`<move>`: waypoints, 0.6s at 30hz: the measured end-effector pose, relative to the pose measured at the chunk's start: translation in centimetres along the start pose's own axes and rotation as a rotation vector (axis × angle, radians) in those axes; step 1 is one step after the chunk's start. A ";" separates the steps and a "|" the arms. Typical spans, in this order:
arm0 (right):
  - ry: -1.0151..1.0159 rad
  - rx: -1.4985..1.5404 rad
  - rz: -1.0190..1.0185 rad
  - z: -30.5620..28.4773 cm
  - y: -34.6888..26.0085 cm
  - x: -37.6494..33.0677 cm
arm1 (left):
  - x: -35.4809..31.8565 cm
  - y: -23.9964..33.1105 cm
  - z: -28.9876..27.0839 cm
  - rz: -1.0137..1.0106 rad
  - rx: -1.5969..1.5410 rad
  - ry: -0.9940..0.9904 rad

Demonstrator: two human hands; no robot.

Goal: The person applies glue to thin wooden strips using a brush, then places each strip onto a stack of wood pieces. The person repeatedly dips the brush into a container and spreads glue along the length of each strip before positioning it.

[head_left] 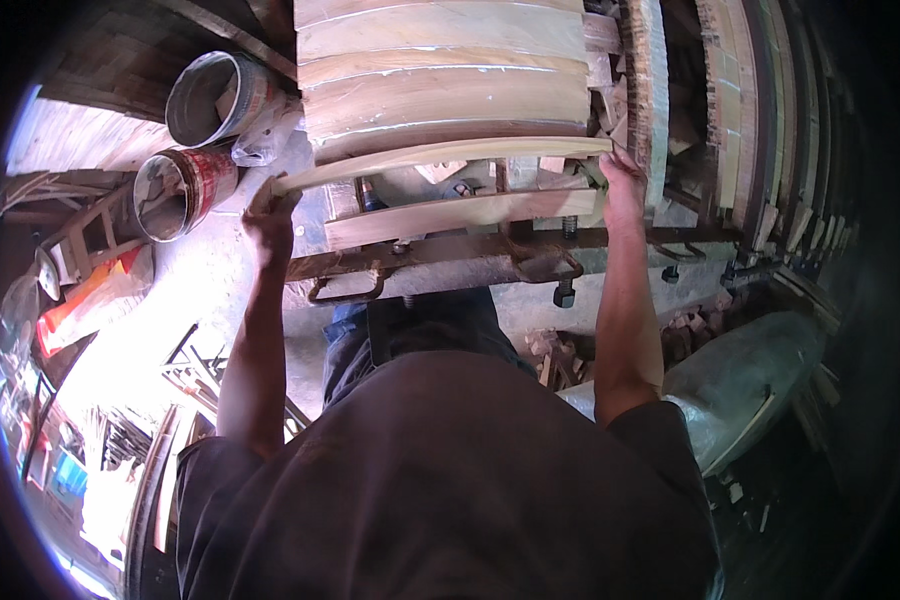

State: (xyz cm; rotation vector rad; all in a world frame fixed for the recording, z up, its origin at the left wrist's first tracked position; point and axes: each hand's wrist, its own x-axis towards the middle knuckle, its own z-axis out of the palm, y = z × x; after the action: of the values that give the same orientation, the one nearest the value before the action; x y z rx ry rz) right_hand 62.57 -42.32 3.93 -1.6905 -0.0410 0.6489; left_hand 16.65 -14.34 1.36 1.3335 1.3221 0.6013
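A curved wooden strip (440, 155) is gripped at both ends by the left hand (270, 215) and right hand (622, 182), pressed against the near edge of the glued stack (445, 90), not yet clamped.

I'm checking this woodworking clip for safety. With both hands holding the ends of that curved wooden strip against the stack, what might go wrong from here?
1. The left hand and right hand grip the very ends of the curved wooden strip; fingers may get pinched against the stacked boards.
2. The strip looks thin and bowed, so it might slip or spring.
3. The open cans stand close by the left hand and might get knocked.
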 end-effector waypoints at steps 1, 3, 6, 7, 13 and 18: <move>-0.014 -0.006 -0.004 0.7 -0.4 0.4 | 0.9 -0.1 0.5 0.096 0.014 0.038; -0.081 -0.016 -0.018 3.2 -1.6 0.3 | 2.4 -1.3 -0.1 0.102 0.019 0.090; -0.134 -0.132 0.029 3.4 -1.1 1.7 | 4.1 -3.8 -0.6 0.101 0.179 0.125; -0.114 -0.272 -0.005 2.6 -0.3 2.2 | 4.2 -4.5 -0.5 0.071 0.285 0.146; 0.074 -0.655 -0.223 5.9 -2.9 4.3 | 1.4 -0.4 -0.6 -0.010 0.352 0.110; -0.165 -0.871 -0.598 20.1 -9.2 2.7 | -3.3 -2.6 -4.5 -0.139 0.442 -0.004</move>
State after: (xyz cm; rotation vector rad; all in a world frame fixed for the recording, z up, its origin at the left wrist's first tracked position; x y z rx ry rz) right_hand 59.02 -21.07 9.72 -2.2793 -1.0328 0.3094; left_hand 10.89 -16.43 1.24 1.5743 1.5889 0.2143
